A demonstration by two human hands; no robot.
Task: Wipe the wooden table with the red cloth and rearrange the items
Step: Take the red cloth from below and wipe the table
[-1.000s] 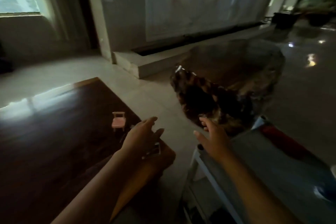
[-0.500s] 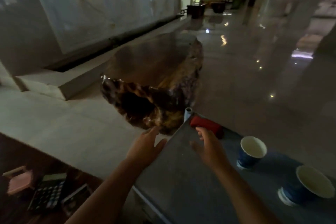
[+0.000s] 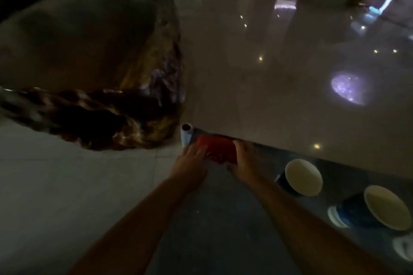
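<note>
A folded red cloth [image 3: 218,146] lies at the far corner of a grey side table [image 3: 214,219]. My left hand [image 3: 192,163] grips its left edge and my right hand [image 3: 244,161] grips its right edge, fingers curled on the fabric. The wooden table with the pink toy chair and calculator is out of view now.
Two blue paper cups [image 3: 300,177] [image 3: 380,210] stand on the grey table to the right of the cloth. A pale tube end [image 3: 186,134] sticks up at the table's corner. A large dark stone block [image 3: 100,69] sits on the shiny floor [image 3: 279,85] to the left.
My view swung right from the wooden table to the grey side table. Both hands reached forward and closed on the red cloth.
</note>
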